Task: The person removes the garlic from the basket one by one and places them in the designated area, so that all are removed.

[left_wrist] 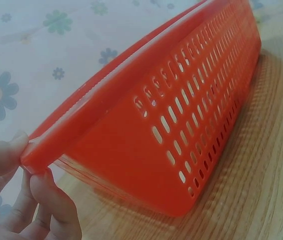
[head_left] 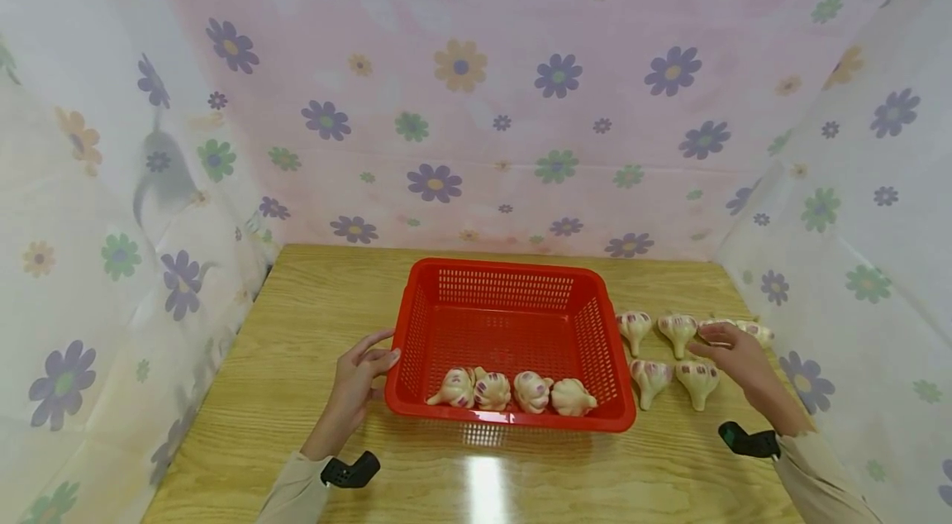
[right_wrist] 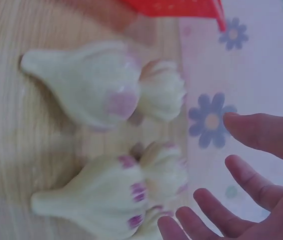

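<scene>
A red plastic basket point(head_left: 498, 330) with slotted walls stands on the table, several garlic bulbs point(head_left: 532, 392) lined up inside along its near wall. My left hand point(head_left: 355, 379) pinches the basket's left rim point(left_wrist: 56, 142) between thumb and fingers, as the left wrist view shows. To the right of the basket lie more garlic bulbs point(head_left: 651, 379) in two rough rows. Over the right end of these rows hovers my right hand point(head_left: 736, 359), fingers spread and holding nothing. In the right wrist view, its fingers point(right_wrist: 251, 180) are apart from the nearest garlic bulb point(right_wrist: 101, 195).
The wooden table point(head_left: 320, 292) is bounded by a flower-patterned cloth point(head_left: 506, 135) at the back and on both sides. The right-hand bulbs lie close to the right cloth wall point(head_left: 818, 292). Dark wrist devices point(head_left: 351, 470) sit on both forearms.
</scene>
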Motion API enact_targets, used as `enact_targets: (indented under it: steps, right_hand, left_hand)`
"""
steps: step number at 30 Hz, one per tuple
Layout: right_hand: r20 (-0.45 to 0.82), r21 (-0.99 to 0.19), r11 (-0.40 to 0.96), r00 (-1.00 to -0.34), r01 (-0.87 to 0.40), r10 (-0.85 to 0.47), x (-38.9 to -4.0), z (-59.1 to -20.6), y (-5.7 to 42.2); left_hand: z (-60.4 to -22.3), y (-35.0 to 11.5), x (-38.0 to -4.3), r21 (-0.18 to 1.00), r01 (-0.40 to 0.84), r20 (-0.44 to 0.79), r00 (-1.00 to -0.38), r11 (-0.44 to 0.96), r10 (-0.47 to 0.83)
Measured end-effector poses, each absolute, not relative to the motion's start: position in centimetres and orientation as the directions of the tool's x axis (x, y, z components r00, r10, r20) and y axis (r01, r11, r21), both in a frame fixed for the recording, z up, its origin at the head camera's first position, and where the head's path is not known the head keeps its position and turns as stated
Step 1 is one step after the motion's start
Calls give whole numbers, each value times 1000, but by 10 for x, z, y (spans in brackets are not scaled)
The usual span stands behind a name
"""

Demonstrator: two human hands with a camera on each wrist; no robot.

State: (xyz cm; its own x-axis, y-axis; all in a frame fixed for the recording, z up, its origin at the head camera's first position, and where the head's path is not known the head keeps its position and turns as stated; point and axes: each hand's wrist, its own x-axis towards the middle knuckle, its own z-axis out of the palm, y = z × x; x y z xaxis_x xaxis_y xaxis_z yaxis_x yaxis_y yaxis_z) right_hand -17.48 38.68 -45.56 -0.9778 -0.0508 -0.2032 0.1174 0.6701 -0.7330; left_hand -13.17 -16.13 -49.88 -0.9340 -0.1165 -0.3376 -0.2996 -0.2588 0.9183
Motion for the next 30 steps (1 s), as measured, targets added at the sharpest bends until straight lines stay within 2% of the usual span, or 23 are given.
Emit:
enact_targets:
  steps: [12,22,30]
  right_hand:
    - [-125,-814,580,-968,-24,-216,-181,-420,332]
    - [-185,-845,532,-903,-56,-387,-188,-414,285]
    - [-222,-810,582,-878,-76,-423,-192,-420,258]
  left_hand:
    - [-498,-159,-134,917,-297,-335,-936,-266,-106]
    - [-499,-161,-133,918,-296,-333,-936,-263,-110]
    - [-500,-161,-131,923,-296,-331,-937,-245,-115]
